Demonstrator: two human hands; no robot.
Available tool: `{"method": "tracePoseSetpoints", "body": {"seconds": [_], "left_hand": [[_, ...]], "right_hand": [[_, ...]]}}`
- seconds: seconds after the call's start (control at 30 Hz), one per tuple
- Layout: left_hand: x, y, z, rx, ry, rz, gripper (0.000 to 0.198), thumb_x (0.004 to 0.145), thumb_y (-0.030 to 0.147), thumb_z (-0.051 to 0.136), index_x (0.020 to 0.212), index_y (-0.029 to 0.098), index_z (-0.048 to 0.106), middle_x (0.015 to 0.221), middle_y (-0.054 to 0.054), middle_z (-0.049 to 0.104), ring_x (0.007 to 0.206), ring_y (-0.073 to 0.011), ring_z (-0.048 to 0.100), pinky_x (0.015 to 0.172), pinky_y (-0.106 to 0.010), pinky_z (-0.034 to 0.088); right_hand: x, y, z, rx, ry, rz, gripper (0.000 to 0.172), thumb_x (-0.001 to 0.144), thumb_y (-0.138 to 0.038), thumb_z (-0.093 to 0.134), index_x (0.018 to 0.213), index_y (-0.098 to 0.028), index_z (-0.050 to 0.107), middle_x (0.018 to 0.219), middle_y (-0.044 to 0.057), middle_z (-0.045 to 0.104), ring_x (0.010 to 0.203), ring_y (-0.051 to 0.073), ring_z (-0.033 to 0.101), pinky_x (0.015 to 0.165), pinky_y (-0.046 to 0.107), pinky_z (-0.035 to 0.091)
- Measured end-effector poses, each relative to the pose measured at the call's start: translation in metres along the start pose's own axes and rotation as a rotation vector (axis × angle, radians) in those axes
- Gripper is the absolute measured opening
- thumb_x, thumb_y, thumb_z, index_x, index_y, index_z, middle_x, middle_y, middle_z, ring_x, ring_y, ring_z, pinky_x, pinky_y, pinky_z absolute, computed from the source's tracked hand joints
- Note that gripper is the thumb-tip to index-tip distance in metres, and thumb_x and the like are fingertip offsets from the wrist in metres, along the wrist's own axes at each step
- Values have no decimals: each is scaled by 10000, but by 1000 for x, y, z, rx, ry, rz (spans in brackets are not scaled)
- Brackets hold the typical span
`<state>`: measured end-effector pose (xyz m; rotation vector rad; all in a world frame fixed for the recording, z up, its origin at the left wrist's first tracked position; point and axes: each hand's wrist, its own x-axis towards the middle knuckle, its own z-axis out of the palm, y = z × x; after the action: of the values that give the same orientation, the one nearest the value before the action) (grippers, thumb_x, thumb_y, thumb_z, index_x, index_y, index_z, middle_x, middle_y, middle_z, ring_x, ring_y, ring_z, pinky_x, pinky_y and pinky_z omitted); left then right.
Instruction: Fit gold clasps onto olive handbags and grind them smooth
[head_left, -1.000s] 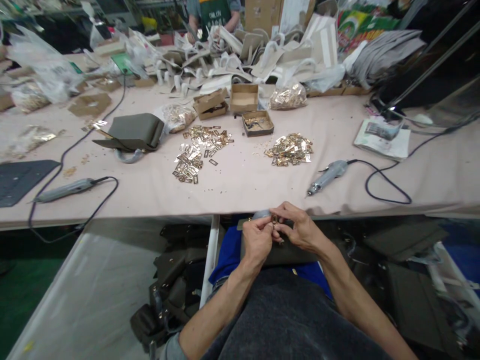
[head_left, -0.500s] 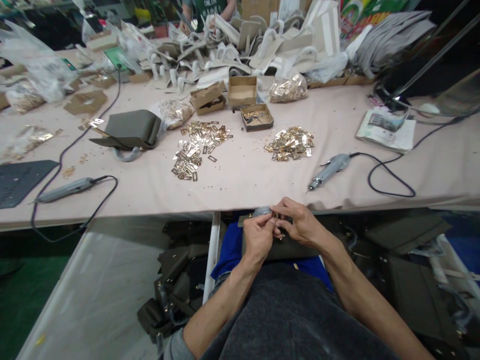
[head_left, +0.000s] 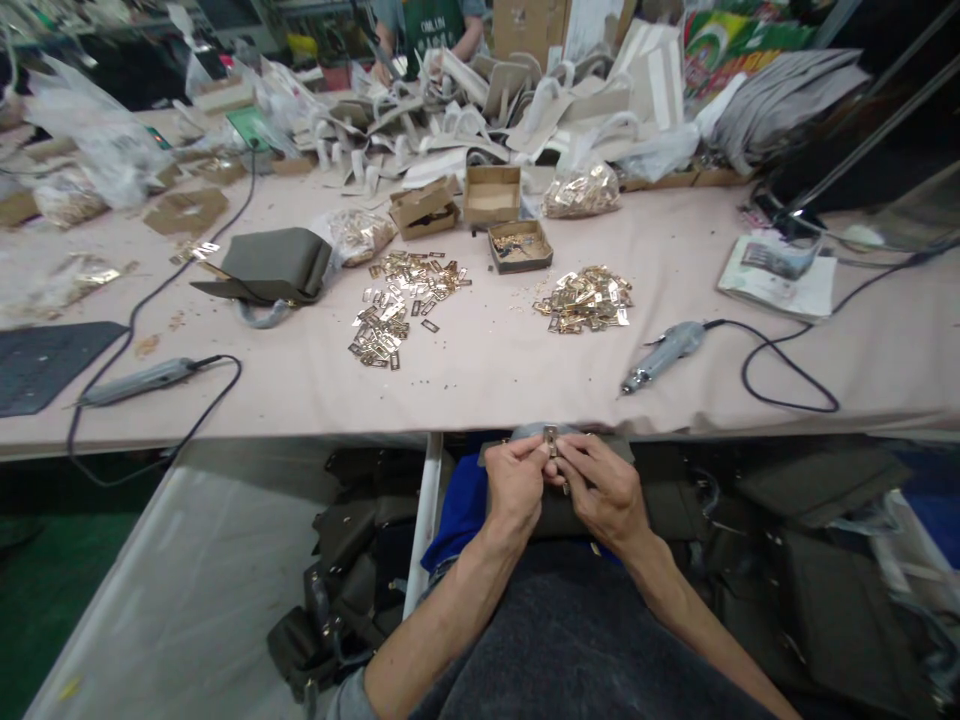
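Observation:
My left hand [head_left: 515, 483] and my right hand [head_left: 606, 488] meet at the table's front edge, above a dark olive handbag [head_left: 566, 522] on my lap. Pinched between the fingertips of both is a small gold-coloured metal fitting [head_left: 551, 436], standing upright. A grey wrapped handle [head_left: 528, 430] shows just behind the fingers. My hands hide much of the handbag. Beyond them on the table lie two heaps of small metal plates, a framed-plate heap [head_left: 384, 328] to the left and a gold plate heap [head_left: 587, 300] to the right.
Two corded electric screwdrivers lie on the table, one at right [head_left: 664, 357], another at left [head_left: 142, 382]. Behind the heaps stand a small box of screws [head_left: 520, 250] and another olive handbag [head_left: 277, 260]. Pale bag parts [head_left: 480, 110] pile up farther back, near a co-worker [head_left: 427, 30].
My right hand has shifted its grip lower, with fingers now close to my left hand. The metal fitting now shows upright above the fingertips. The view has tilted slightly.

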<state>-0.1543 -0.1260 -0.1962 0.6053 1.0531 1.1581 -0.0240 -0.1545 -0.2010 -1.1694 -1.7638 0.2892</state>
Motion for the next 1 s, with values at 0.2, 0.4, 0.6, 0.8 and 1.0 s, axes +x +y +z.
{"method": "tracePoseSetpoints", "body": {"seconds": [0.2,0.4,0.6,0.8,1.0], "left_hand": [[0,1,-1,35,-23,17,288,743,282,777,930,71,838,579,-40,617,470,-115,550,478,-183,519],[0,-3,-4,78,-48,53,251,801,267,744,947,86,839,583,-34,625,487,-122,573,493,-176,502],[-3,-3,-2,66,-37,58,295,790,301,763,963,72,836,612,-48,633,493,-114,525,493,-205,535],[-2,-1,-3,56,-72,35,328,783,362,821,948,80,840,596,-32,592,506,-107,503,479,-193,516],[-4,5,-1,72,-75,37,345,797,393,826,925,74,842,578,-27,570,496,-102,496,480,-193,519]], "right_hand": [[-16,-1,7,-38,-10,-24,626,909,0,554,1441,-327,593,1292,139,654,1168,277,655,926,490,587],[-15,-3,2,-23,-37,-23,585,914,-20,572,1421,-307,612,1288,137,658,1179,280,650,942,485,577],[1,-7,-3,27,-52,108,575,952,-92,567,1503,-255,535,1170,134,685,1047,262,681,914,451,591],[2,-6,-1,8,-89,81,554,963,-107,527,1494,-264,540,1123,124,671,1024,260,666,872,430,593],[1,-7,1,-13,-93,70,561,957,-80,513,1488,-260,542,1118,129,663,1026,268,656,871,433,581]]}}
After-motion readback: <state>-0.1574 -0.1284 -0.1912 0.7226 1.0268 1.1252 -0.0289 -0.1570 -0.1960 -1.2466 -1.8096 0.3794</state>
